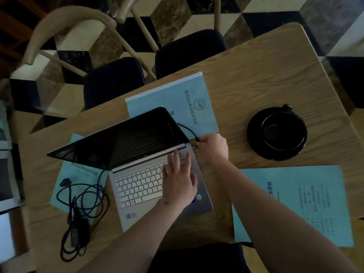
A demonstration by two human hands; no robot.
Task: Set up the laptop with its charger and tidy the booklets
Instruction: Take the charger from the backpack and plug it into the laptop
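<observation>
While the left hand (178, 182) lies flat and open across the right side of the keyboard, holding nothing, the right hand (213, 148) pinches the charger plug (197, 139) right at the laptop's (157, 186) back right corner. Whether the plug is seated in the port, I cannot tell. The laptop sits open in the middle of the wooden desk (266, 79), screen dark. Its black cable (82, 196) runs behind the screen to a loose tangle at the left, heaped on one pale blue booklet (65, 186). A second booklet (177, 99) lies behind the laptop, partly under it; a third (303, 201) lies under the right forearm. A black cup on a saucer (276, 133) stands well apart to the right. Beyond the desk, dark-cushioned chairs (189, 52) stand on a checkered floor (275, 8).
</observation>
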